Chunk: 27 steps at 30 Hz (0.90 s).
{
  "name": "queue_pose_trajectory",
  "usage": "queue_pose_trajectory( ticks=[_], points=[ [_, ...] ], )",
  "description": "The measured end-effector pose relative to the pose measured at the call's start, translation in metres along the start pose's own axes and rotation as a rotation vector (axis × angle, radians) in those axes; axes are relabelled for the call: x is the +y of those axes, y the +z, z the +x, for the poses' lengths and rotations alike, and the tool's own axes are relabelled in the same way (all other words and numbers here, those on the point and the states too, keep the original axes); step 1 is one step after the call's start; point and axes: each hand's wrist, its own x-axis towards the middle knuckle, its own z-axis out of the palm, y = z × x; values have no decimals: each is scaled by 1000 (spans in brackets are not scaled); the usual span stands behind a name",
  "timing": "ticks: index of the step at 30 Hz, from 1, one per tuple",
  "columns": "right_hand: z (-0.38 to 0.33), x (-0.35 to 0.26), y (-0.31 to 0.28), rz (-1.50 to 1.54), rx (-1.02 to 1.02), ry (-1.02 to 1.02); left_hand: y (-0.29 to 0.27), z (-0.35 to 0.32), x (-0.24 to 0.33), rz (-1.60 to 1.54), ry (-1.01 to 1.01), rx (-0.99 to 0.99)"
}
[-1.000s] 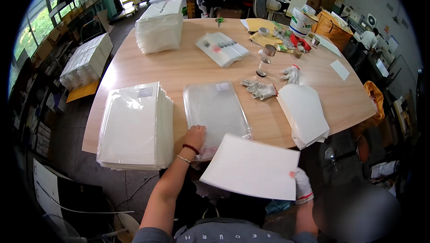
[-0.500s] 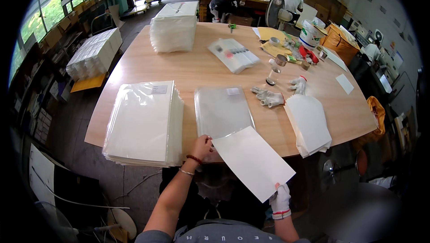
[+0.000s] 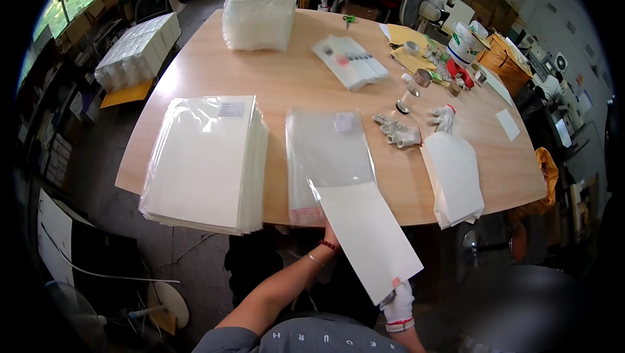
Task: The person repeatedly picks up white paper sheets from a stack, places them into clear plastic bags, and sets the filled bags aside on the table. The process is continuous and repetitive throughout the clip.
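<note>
My right hand, in a white glove with a red-edged cuff, pinches the near end of a white sheet between thumb and fingers. The sheet slants away to the stack of clear plastic sleeves, where its far edge overlaps the sleeves' near part. A glossy film edge shows by its far left corner; whether the sheet is inside a sleeve I cannot tell. My left hand, bare with a red bead bracelet and a bangle, reaches beneath the sheet's left edge, its fingers hidden. Right of the sleeves lies a fanned stack of white sheets.
A tall stack of sleeved white sheets stands at left, a plastic-wrapped stack behind. Grey-white gloves, a clear jar, green scissors, tape rolls and a white bucket occupy the table. Other people work at the back.
My left hand has moved right, from the sheet's far left corner to beneath the sheet. The sheet has turned a little more lengthwise, its near end shifting left with my right hand. The view has tilted.
</note>
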Motion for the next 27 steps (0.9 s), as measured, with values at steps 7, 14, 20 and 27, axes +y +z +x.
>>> queue_pose_trajectory(
  ticks=[7, 14, 20, 27],
  points=[
    [67, 38, 34, 194, -217, 41, -18, -82, -68, 942, 233, -8],
    [121, 34, 57, 256, -302, 117, 8, -74, 18, 274, -470, 209],
    [100, 33, 47, -762, -425, -54, -43, -85, 59, 234, -431, 262],
    [86, 67, 126, -1414, -460, -856, -55, -92, 50, 111, -472, 241]
  ],
)
